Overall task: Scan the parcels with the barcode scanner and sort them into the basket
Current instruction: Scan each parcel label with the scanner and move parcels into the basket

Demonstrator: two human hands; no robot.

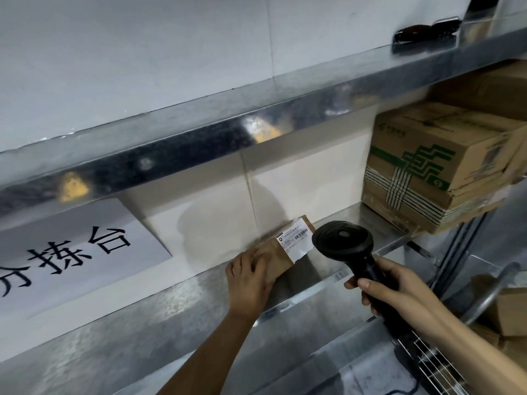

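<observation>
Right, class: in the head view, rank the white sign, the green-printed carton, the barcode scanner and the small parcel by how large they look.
Largest: white sign.
Next: green-printed carton.
Then barcode scanner and small parcel: they look about alike, and the scanner is nearer the camera, so I leave them unranked.

- The parcel lies on the counter, against the back wall.
- The left hand holds its near-left end.
- The barcode scanner, in the right hand, is just right of it.
- Stacked cartons sit at the counter's right end.
</observation>
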